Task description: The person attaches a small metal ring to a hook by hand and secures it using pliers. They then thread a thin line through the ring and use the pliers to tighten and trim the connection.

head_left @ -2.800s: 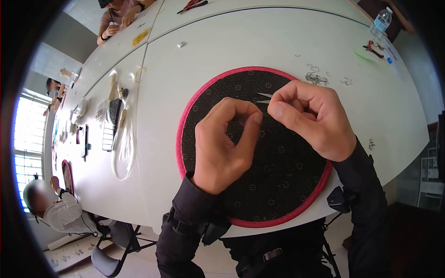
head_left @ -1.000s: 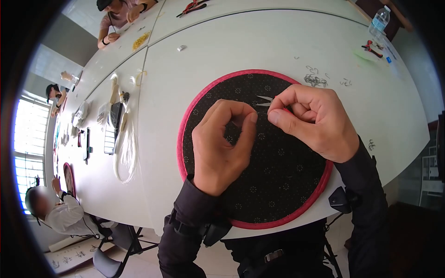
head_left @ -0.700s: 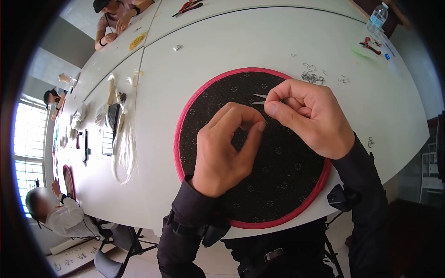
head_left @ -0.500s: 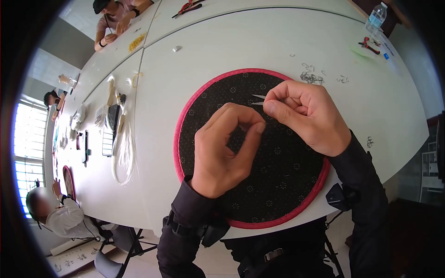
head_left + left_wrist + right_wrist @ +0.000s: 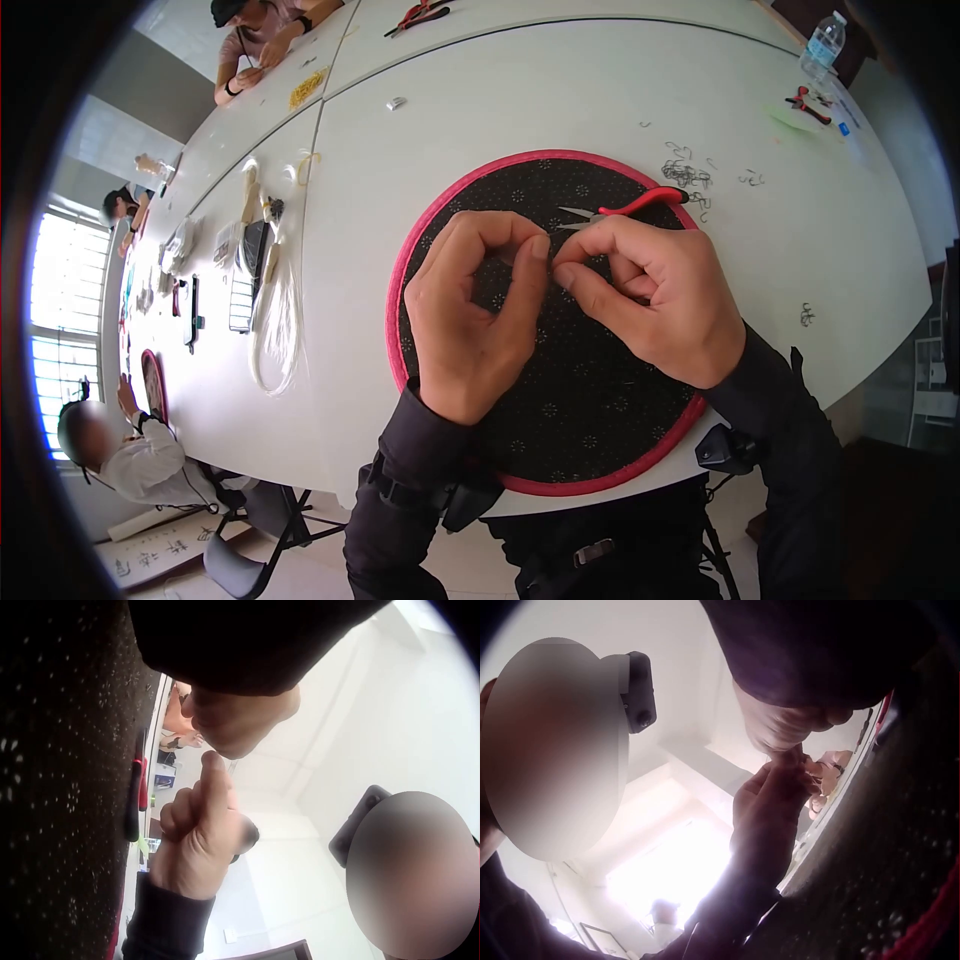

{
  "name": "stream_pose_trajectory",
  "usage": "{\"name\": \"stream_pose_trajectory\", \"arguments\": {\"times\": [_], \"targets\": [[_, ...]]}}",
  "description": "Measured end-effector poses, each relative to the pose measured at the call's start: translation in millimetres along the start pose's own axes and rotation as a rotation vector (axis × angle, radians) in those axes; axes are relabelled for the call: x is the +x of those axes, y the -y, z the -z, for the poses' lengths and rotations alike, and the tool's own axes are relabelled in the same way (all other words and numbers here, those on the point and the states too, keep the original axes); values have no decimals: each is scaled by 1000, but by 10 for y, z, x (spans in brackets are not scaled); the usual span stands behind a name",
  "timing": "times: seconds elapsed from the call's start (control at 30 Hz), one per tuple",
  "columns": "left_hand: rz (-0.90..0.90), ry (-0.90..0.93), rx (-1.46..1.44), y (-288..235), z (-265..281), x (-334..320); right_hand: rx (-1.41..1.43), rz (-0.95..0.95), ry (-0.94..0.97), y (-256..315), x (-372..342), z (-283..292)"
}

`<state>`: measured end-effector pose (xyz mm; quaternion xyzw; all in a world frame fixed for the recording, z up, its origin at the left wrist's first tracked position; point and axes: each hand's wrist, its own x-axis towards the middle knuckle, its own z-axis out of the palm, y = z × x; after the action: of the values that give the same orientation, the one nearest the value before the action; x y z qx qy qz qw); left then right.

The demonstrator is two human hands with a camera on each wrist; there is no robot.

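On the round dark mat [image 5: 560, 400] with its pink rim, a pointed metal tool with a red handle [image 5: 655, 200] lies with its tips apart, partly behind my right hand [image 5: 655, 295]. My left hand [image 5: 475, 310] pinches thumb and forefinger together above the mat. The right thumb and forefinger are pinched too, close beside the left fingertips; whatever is between them is too small to make out. In the left wrist view, my right hand [image 5: 199, 832] reaches up to the left hand [image 5: 244, 724]. The right wrist view shows both sets of fingertips close together.
Small dark wire pieces [image 5: 685, 172] lie beyond the mat. Clear strands [image 5: 272, 330] and a black case are at left. Red-handled pliers [image 5: 808, 105] and a bottle [image 5: 824, 45] stand far right; yellow bits [image 5: 308, 88] lie near a person across the white table [image 5: 480, 85].
My right hand has moved down and closer to the left fingertips, uncovering the tool's red handle on the mat. The left hand has shifted slightly left and up.
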<state>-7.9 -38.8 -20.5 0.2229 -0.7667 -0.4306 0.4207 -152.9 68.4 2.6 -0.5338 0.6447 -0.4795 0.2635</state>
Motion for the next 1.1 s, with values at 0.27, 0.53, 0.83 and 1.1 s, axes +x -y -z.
{"name": "stream_pose_trajectory", "arguments": {"times": [0.27,0.53,0.83,1.1], "targets": [[-173,126,223,-16,9,39,-105,176,-79,-13,23,37],[-103,238,143,-87,15,5,185,-63,-34,-136,99,118],[-139,226,38,-83,38,-9,420,-192,90,-187,136,160],[-101,105,-9,-74,23,-4,438,-252,159,-183,129,165]]}}
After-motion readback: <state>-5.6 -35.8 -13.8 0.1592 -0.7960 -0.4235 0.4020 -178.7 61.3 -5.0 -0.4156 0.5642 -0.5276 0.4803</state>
